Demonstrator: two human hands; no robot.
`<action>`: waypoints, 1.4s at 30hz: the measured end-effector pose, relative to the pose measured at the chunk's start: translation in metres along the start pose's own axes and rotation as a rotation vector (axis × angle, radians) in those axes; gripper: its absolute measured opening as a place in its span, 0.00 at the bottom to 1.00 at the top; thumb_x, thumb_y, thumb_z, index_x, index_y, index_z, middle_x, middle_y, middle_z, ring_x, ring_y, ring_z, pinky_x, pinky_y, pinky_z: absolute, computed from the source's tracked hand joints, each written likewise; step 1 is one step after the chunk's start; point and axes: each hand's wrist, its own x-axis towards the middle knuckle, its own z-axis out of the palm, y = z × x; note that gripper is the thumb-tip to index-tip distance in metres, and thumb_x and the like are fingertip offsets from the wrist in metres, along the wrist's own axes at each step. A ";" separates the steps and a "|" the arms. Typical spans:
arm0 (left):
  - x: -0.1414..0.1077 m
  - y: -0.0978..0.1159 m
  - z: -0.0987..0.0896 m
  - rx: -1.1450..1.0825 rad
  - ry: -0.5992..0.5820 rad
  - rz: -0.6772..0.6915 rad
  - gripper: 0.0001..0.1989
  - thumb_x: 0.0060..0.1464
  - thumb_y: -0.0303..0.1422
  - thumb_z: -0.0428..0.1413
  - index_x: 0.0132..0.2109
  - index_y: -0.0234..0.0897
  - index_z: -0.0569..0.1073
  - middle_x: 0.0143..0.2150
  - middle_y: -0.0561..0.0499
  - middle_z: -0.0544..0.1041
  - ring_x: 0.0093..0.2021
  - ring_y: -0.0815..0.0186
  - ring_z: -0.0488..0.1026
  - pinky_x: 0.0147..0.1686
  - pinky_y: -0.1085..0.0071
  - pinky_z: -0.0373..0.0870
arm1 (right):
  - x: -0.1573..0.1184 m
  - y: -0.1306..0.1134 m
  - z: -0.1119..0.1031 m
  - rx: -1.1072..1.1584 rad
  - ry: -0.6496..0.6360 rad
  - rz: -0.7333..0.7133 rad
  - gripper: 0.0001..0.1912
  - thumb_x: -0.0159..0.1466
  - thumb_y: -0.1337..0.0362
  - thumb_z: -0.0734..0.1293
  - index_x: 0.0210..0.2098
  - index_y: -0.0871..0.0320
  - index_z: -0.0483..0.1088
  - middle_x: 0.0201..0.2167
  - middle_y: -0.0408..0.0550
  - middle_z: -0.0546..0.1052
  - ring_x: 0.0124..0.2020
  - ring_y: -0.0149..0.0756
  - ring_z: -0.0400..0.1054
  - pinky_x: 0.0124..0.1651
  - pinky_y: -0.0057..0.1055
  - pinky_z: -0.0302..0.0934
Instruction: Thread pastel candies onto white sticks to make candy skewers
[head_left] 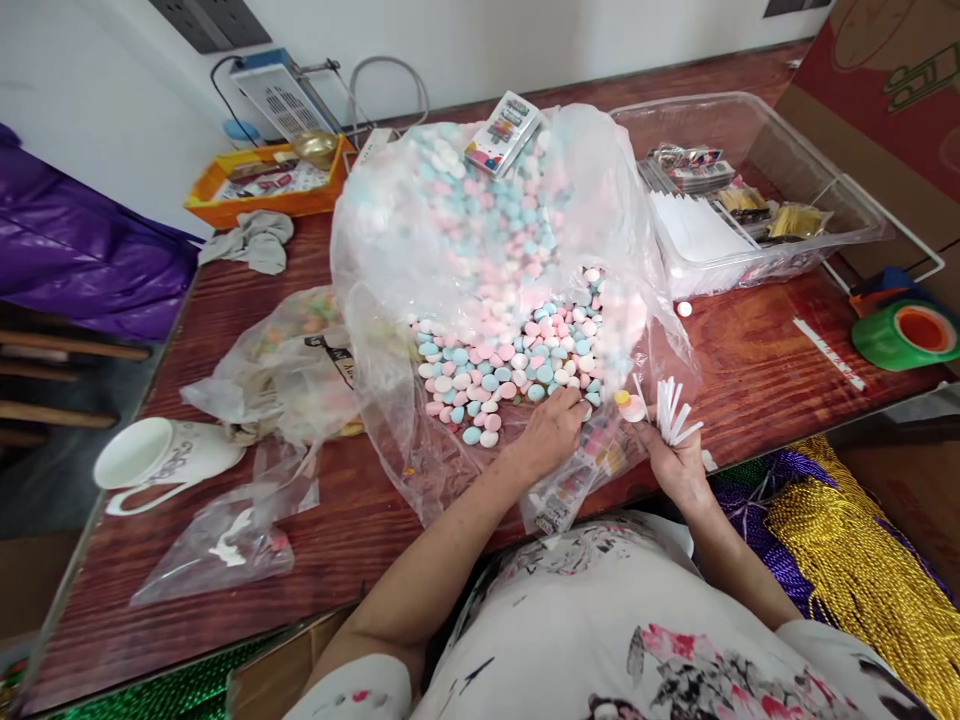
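A big clear plastic bag [375, 250] lies opened on the table, full of pink, blue and white candies [517, 360]. My left hand [553, 432] rests at the bag's mouth, fingers curled together beside the candies; a pale piece shows at its fingertips, too small to name surely. My right hand [671, 462] is closed around a bundle of thin white sticks [675, 412]. At its thumb and fingertips are a pink-and-white round candy [631, 407] and a small yellow disc [622, 397]. Below both hands lie printed clear wrappers [592, 460].
A small printed box [504, 133] sits atop the bag. To the right are a clear plastic bin [795, 255] with white sticks and packets, and green tape [885, 340]. On the left stand a white mug [199, 452], a smaller candy bag [277, 370] and an orange tray [255, 212].
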 end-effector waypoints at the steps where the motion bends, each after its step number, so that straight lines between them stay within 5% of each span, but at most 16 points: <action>1: 0.000 0.001 0.001 0.054 -0.029 0.002 0.09 0.58 0.23 0.49 0.37 0.33 0.75 0.38 0.43 0.71 0.41 0.59 0.68 0.41 0.63 0.70 | -0.001 0.001 0.001 -0.003 -0.016 0.000 0.12 0.64 0.55 0.67 0.34 0.59 0.74 0.25 0.42 0.68 0.28 0.32 0.59 0.35 0.30 0.59; 5: 0.000 0.001 0.002 0.130 -0.043 0.017 0.07 0.58 0.23 0.51 0.39 0.34 0.74 0.44 0.42 0.70 0.46 0.57 0.66 0.44 0.62 0.69 | -0.004 0.007 0.000 -0.010 -0.049 0.021 0.12 0.65 0.56 0.66 0.38 0.59 0.75 0.26 0.41 0.69 0.27 0.30 0.59 0.35 0.29 0.59; 18: 0.001 0.000 -0.020 0.080 -0.231 0.244 0.09 0.54 0.20 0.51 0.39 0.32 0.74 0.40 0.41 0.75 0.44 0.57 0.70 0.43 0.62 0.70 | -0.006 0.007 0.006 -0.061 -0.066 -0.026 0.15 0.66 0.55 0.66 0.45 0.58 0.77 0.34 0.47 0.77 0.36 0.39 0.69 0.45 0.37 0.65; 22: -0.012 -0.008 -0.021 -0.253 0.075 0.074 0.09 0.55 0.22 0.52 0.37 0.34 0.76 0.37 0.44 0.77 0.40 0.61 0.74 0.43 0.64 0.73 | -0.009 0.003 0.011 -0.078 -0.070 -0.066 0.14 0.66 0.55 0.66 0.45 0.56 0.76 0.37 0.49 0.79 0.45 0.44 0.71 0.55 0.43 0.63; 26: -0.037 -0.010 -0.031 -0.995 0.513 -0.394 0.09 0.52 0.30 0.60 0.42 0.37 0.79 0.40 0.47 0.81 0.37 0.64 0.78 0.36 0.67 0.77 | -0.016 -0.004 0.018 -0.068 -0.122 -0.036 0.11 0.67 0.59 0.66 0.46 0.56 0.75 0.35 0.47 0.77 0.39 0.40 0.70 0.47 0.36 0.65; 30: -0.056 -0.016 -0.044 -1.443 0.677 -0.710 0.16 0.42 0.33 0.68 0.41 0.35 0.81 0.38 0.46 0.83 0.32 0.62 0.80 0.30 0.67 0.78 | -0.022 -0.015 0.038 -0.175 -0.338 -0.091 0.09 0.67 0.63 0.63 0.41 0.56 0.75 0.32 0.45 0.75 0.33 0.37 0.67 0.39 0.32 0.63; 34: -0.067 -0.020 -0.049 -1.467 0.807 -0.747 0.18 0.38 0.32 0.70 0.41 0.38 0.82 0.36 0.49 0.83 0.31 0.63 0.80 0.30 0.68 0.78 | -0.021 -0.022 0.062 -0.286 -0.454 -0.146 0.12 0.66 0.67 0.59 0.36 0.56 0.74 0.27 0.43 0.73 0.29 0.36 0.64 0.34 0.30 0.59; 42: -0.083 -0.016 -0.042 -1.435 0.810 -0.685 0.19 0.41 0.33 0.70 0.44 0.39 0.81 0.37 0.50 0.84 0.39 0.58 0.82 0.42 0.62 0.80 | -0.016 -0.022 0.074 -0.377 -0.495 -0.170 0.16 0.63 0.72 0.57 0.41 0.56 0.74 0.28 0.42 0.74 0.26 0.34 0.61 0.33 0.29 0.56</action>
